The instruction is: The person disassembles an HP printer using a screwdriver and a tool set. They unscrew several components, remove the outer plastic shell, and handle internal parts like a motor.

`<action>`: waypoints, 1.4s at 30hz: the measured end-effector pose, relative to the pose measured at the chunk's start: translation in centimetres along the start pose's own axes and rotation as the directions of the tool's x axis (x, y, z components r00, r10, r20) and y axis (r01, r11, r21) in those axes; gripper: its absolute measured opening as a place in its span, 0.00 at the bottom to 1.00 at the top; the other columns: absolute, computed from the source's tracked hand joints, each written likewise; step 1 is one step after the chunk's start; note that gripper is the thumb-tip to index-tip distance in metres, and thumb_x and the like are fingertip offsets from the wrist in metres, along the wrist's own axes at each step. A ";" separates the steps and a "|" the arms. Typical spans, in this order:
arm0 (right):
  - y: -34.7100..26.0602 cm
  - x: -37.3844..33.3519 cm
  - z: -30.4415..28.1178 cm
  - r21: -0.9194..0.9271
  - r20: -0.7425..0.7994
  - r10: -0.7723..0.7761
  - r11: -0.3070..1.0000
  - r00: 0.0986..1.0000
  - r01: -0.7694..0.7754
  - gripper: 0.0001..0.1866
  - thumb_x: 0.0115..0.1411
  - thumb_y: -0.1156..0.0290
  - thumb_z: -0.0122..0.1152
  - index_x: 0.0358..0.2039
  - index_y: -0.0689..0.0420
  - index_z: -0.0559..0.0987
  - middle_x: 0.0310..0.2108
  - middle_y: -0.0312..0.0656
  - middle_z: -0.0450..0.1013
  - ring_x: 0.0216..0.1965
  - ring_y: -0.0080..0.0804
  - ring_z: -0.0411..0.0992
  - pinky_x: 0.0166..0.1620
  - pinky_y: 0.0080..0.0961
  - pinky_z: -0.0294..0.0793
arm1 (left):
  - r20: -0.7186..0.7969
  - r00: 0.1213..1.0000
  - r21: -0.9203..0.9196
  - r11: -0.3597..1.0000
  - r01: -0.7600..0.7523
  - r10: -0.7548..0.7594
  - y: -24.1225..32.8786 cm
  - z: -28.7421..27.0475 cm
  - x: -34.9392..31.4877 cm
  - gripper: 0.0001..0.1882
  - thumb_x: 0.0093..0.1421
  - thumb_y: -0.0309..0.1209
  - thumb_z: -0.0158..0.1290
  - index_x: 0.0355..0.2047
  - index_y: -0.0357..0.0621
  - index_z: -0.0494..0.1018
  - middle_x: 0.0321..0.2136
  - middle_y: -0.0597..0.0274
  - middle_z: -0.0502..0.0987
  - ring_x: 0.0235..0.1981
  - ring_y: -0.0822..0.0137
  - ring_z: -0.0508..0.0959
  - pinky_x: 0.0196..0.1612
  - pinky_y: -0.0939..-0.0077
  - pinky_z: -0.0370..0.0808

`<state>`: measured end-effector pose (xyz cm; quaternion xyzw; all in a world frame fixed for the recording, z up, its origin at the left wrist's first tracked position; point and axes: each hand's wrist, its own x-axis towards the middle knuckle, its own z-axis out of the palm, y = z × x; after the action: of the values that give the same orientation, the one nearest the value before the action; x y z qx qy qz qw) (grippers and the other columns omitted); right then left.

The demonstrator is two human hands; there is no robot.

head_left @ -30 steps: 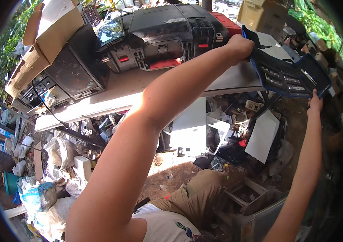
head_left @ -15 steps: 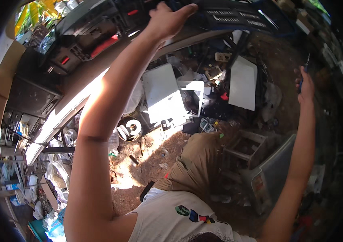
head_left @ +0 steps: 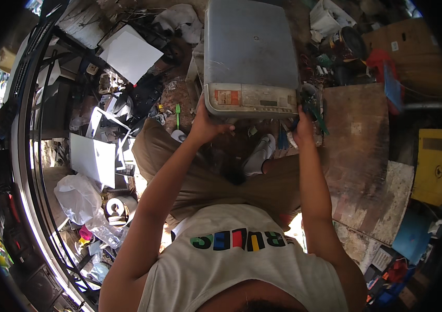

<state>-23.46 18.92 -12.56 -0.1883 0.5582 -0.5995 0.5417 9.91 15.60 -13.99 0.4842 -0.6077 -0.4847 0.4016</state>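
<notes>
A grey, dirty flatbed printer (head_left: 252, 52) with a beige control panel is in front of me at the upper middle, its panel edge facing me. My left hand (head_left: 206, 125) grips its front left corner; the thumb sticks out below the panel and the other fingers are partly hidden by the body. At the front right corner is my right hand (head_left: 304, 129), closed around the edge, its fingers mostly hidden under the printer. I cannot make out whether a tool is also in that hand.
Right of my knees lies a worn wooden board (head_left: 356, 161), with a yellow case (head_left: 434, 166) beyond it. On the left are white panels (head_left: 93, 158), a clear plastic bag (head_left: 78, 197) and a table edge (head_left: 21, 171). A green plastic fork (head_left: 178, 115) lies on the ground.
My view has swung to the right. My left hand has left the cluttered table, and my right hand, which held a screwdriver, has come in. Both hands are now on the printer.
</notes>
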 end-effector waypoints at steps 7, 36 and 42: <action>2.0 0.1 -0.5 0.263 -0.082 0.035 0.965 0.996 -0.013 0.21 0.72 0.55 0.52 0.57 0.56 0.75 0.53 0.40 0.75 0.52 0.37 0.73 0.49 0.38 0.75 | -0.045 0.999 -0.196 0.981 -0.003 -0.006 -0.8 1.9 1.6 0.52 0.37 0.32 0.81 0.58 0.36 0.60 0.53 0.54 0.75 0.56 0.62 0.75 0.61 0.64 0.73; -24.3 -15.8 -0.5 -0.716 0.349 -0.759 0.162 0.549 0.679 0.16 0.60 0.74 0.61 0.49 0.60 0.76 0.44 0.44 0.77 0.40 0.33 0.77 0.43 0.30 0.75 | -0.356 0.931 -0.099 0.988 -0.122 0.079 19.8 -2.8 9.9 0.42 0.59 0.55 0.66 0.51 0.22 0.69 0.44 0.45 0.79 0.43 0.61 0.79 0.50 0.70 0.76; -22.3 -16.2 2.3 -0.591 0.236 -0.930 0.092 0.281 0.801 0.12 0.58 0.76 0.69 0.43 0.57 0.80 0.35 0.38 0.79 0.33 0.25 0.79 0.36 0.20 0.79 | -0.362 0.929 -0.139 0.982 -0.130 0.071 21.5 -2.1 9.5 0.40 0.62 0.51 0.64 0.54 0.23 0.66 0.48 0.44 0.77 0.46 0.61 0.79 0.50 0.68 0.77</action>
<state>-25.83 27.06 13.71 -0.5830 0.5451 -0.5979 -0.0742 5.64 7.24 7.62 0.4980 -0.5081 -0.4152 0.5669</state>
